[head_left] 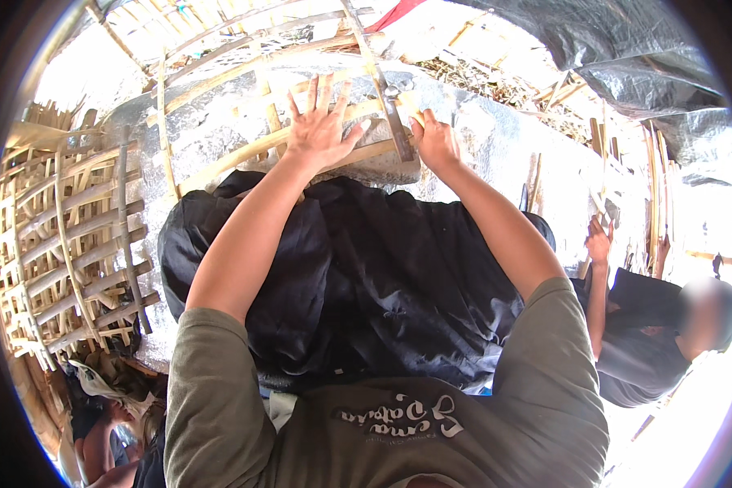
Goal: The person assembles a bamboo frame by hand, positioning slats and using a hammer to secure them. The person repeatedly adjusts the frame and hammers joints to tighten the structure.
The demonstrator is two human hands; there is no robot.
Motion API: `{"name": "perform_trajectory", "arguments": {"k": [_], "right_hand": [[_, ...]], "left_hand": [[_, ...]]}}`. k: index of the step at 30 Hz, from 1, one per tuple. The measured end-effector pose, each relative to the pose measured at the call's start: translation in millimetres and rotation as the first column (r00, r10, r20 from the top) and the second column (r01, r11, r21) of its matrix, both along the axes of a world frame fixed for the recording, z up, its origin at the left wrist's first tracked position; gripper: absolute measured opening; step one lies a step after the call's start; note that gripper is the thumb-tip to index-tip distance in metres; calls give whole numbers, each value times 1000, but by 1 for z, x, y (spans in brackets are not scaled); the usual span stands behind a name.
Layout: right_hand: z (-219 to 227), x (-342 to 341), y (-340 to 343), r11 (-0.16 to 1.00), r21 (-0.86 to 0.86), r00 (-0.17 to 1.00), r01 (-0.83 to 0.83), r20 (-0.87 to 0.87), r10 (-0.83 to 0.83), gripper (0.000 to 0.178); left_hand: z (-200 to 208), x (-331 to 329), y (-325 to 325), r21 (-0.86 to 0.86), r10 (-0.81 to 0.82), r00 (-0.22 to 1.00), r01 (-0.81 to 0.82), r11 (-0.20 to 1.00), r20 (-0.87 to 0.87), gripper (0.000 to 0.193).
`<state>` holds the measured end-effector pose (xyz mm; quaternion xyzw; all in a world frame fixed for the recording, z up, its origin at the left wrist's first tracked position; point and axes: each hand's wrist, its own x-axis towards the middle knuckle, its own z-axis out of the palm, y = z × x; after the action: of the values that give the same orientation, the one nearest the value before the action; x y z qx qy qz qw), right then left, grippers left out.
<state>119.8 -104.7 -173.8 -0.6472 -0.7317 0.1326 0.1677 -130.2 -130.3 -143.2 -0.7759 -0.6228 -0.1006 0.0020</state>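
My left hand (321,130) lies flat with its fingers spread, palm down on the pale bamboo strips (236,154) of a partly woven lattice. My right hand (436,140) is closed around the light handle of what looks like a hammer (392,92); its small grey head is over a darker cross strip (396,122). That strip crosses the lattice between my two hands. Under the right end of the strips sits a grey block (390,169), partly hidden. Black cloth (398,244) covers my lap, just below the strips.
A stack of finished-looking woven bamboo lattices (73,244) stands at the left. At the right, another person (642,350) works with bamboo, and someone else (106,447) sits at the lower left. Dark plastic sheeting (626,49) hangs at the upper right. Bamboo scraps (496,81) lie beyond my right hand.
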Motion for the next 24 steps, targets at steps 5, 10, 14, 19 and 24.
{"name": "perform_trajectory", "arguments": {"k": [5,10,14,19,24], "right_hand": [[11,-7,-2,993,-110,999,35,29,-32,35],[-1,1,-1,1000,11,999,-2,33,1,30],[1,-1,0,999,-30,999,10,40,-9,30],[11,-2,0,998,-56,999,-18,47,20,34],[31,37,19,992,33,947,-122,303,106,33]], "left_hand": [[16,24,-14,-10,-73,997,73,997,33,89],[2,30,-20,-55,-96,995,97,994,20,90],[-3,29,-19,-60,-92,995,90,994,-35,83],[-3,30,-21,-41,-88,993,85,996,-75,78],[7,35,-21,-66,-92,992,87,994,-84,78]]}}
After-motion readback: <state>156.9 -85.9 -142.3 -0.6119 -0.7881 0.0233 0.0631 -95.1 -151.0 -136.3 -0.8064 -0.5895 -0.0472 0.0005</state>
